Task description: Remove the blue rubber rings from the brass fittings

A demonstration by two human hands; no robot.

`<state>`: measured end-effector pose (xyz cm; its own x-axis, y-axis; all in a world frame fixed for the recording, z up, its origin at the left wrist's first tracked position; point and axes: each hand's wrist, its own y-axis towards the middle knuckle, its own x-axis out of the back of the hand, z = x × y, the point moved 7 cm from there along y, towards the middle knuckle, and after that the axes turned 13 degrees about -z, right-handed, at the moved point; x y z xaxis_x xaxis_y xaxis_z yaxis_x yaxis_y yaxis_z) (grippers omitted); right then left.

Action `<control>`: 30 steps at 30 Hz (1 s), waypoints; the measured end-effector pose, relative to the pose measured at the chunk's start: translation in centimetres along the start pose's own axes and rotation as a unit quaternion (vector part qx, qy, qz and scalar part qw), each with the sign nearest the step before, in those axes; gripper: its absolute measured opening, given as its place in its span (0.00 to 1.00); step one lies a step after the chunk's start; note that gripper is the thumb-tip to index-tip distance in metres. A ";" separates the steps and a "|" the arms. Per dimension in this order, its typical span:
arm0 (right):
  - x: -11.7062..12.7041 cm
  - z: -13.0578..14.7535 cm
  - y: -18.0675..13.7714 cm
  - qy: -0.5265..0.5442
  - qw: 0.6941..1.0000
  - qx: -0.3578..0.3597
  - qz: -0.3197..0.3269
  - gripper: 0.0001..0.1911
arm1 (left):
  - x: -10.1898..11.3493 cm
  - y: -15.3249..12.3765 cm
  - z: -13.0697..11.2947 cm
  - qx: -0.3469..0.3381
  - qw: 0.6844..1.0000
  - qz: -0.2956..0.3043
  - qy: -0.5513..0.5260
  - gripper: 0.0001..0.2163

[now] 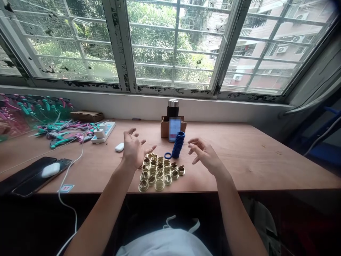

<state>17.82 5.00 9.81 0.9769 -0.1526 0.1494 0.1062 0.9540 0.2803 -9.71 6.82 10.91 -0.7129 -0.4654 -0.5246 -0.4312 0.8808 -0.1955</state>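
Several round gold-coloured metal pieces (160, 174) stand in rows near the table's front edge. Just behind them leans a tall stack of blue rings (178, 145), and one loose blue ring (168, 155) lies flat at its left. My left hand (134, 147) hovers at the left of the gold pieces, palm turned inward, fingers spread and holding nothing. To the right of the blue stack is my right hand (204, 153), raised above the table with its fingers loosely bent and apart; nothing shows in it.
A phone (174, 129) leans on a cardboard box (164, 127) with a black bottle (173, 108) behind. At the left are a white power strip (103, 132), teal and pink cables (66, 133), a white earbud case (119, 147) and a dark phone (39, 177). A white cord (80, 156) crosses the front edge.
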 end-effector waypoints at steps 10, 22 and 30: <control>-2.5 -2.8 -2.5 -0.238 0.947 -0.037 0.212 0.19 | -0.9 0.2 0.1 0.047 0.994 0.093 -0.030 0.06; -5.2 -4.9 -2.0 -0.353 0.906 0.062 0.226 0.12 | -2.0 -0.3 0.9 0.057 0.983 0.175 0.002 0.23; -4.7 -4.5 -2.0 -0.333 0.912 0.048 0.235 0.10 | -1.5 -0.1 1.1 0.084 0.990 0.116 -0.009 0.23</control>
<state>13.81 4.97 4.28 0.5773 0.1131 0.8087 -0.3428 0.9324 0.1143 -8.01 7.50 10.78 -0.7709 -0.2490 -0.5862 -0.1577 0.9664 -0.2032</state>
